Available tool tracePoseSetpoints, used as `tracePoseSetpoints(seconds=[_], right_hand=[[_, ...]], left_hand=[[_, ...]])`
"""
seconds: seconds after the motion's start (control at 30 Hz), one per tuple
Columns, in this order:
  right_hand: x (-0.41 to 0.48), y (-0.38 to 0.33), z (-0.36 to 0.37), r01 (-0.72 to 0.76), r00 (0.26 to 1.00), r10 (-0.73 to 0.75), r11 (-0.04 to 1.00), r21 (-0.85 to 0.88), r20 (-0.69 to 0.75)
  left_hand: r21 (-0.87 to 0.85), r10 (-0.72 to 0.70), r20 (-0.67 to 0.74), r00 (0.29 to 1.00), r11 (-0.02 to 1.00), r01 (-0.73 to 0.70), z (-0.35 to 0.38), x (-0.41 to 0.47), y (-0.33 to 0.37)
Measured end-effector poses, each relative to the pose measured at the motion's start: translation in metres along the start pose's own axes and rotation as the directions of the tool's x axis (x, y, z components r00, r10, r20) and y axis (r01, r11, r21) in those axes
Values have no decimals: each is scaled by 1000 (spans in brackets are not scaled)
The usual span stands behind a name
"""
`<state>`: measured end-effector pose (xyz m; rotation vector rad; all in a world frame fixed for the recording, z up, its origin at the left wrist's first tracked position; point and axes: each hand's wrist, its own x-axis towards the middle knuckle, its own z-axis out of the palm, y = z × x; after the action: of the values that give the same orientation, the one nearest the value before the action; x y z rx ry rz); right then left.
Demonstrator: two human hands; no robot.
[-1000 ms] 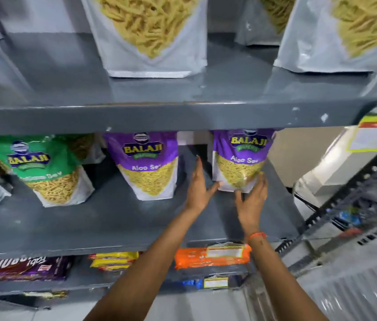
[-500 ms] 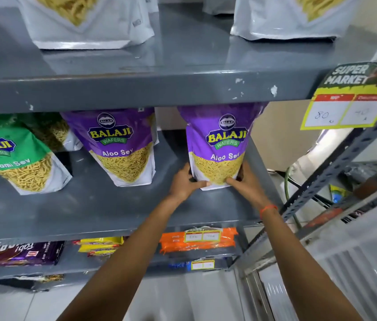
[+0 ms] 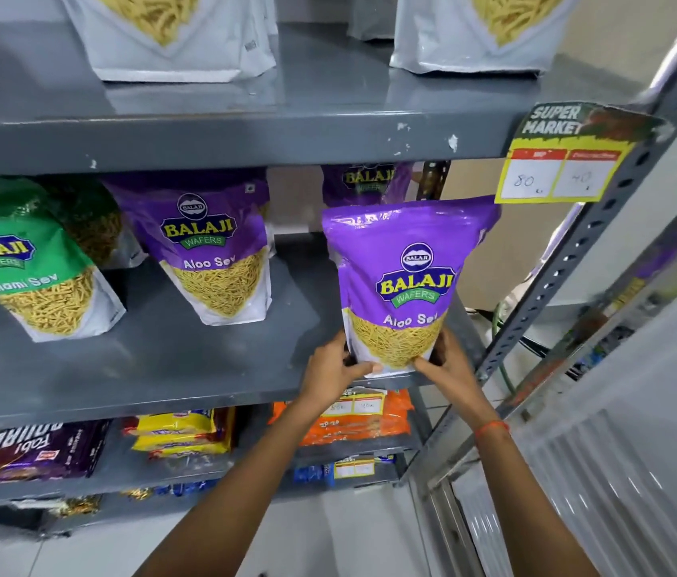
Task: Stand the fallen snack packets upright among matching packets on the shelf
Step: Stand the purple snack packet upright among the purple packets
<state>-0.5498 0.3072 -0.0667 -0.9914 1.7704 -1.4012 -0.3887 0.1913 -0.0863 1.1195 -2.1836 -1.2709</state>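
Note:
A purple Aloo Sev packet [image 3: 407, 281] stands upright at the right front edge of the grey middle shelf [image 3: 153, 368]. My left hand [image 3: 330, 370] grips its lower left corner and my right hand [image 3: 449, 364] grips its lower right corner. Directly behind it another purple packet [image 3: 366, 181] shows only its top. A second purple Aloo Sev packet [image 3: 214, 251] stands upright to the left, further back. A green Ratlami Sev packet [image 3: 33, 268] leans at the far left.
White-bottomed packets [image 3: 178, 35] stand on the shelf above. A yellow price tag [image 3: 557, 160] hangs from the slotted right upright [image 3: 570, 260]. Orange [image 3: 353, 418], yellow [image 3: 183, 435] and purple [image 3: 24, 451] packs lie on the shelf below.
Both hands closed on the right purple packet and drew it forward to the shelf's front edge. A further purple packet now shows behind it.

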Motion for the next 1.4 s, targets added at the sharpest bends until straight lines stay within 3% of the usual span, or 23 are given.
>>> tracePoseSetpoints(seconds=[0.13, 0.2, 0.23, 0.3, 0.37, 0.43, 0.53, 0.63, 0.73, 0.83, 0.9, 0.97, 1.1, 1.23, 1.4], right_hand=[[-8, -4, 5, 17, 1000, -17, 1000, -18, 10], [-17, -10, 18, 89, 983, -93, 995, -32, -156], [-22, -15, 28, 148, 939, -168, 985, -86, -301], [-29, -31, 53, 311, 773, -415, 907, -282, -480], [-29, -47, 85, 475, 642, -638, 766, -434, -425], [-23, -61, 117, 586, 594, -743, 662, -467, -308], [-4, -75, 167, 660, 623, -759, 639, -394, -189], [25, -81, 211, 632, 720, -687, 709, -314, -99], [67, -83, 235, 421, 891, -450, 863, -278, -50], [101, -88, 236, 125, 991, -122, 991, -52, 48], [109, -82, 236, 23, 989, -10, 996, -87, 146], [104, -68, 235, -16, 992, 38, 983, -181, 118], [72, -45, 227, -13, 999, 20, 979, -205, 32], [30, -30, 220, -10, 1000, 12, 965, -263, 5], [3, -25, 211, 40, 999, -33, 975, -220, 36]], left_hand=[[-39, 6, 39, 999, 999, -5, -4, 0, 4], [-63, 42, 60, 997, 997, -38, -9, -4, 6], [-53, 63, 39, 997, 997, -61, -14, -7, 8], [-35, 139, -94, 986, 989, -143, -27, -16, 15], [-28, 283, -257, 924, 953, -300, -46, -23, 19], [-10, 385, -387, 838, 907, -422, -70, -26, 20], [29, 371, -555, 744, 903, -428, -113, -22, 4], [-11, 237, -674, 700, 944, -330, -159, -12, -38], [-158, 9, -582, 813, 980, -125, -207, 3, -85], [-283, -97, -198, 975, 958, 38, -234, 26, -107], [-332, -122, -58, 991, 938, 96, -235, 35, -111], [-343, -132, -57, 990, 934, 105, -229, 33, -114], [-335, -79, -31, 996, 940, 65, -215, 1, -127], [-181, -68, -96, 993, 982, 50, -194, -40, -139], [-164, -69, -83, 994, 985, 55, -185, -62, -132]])
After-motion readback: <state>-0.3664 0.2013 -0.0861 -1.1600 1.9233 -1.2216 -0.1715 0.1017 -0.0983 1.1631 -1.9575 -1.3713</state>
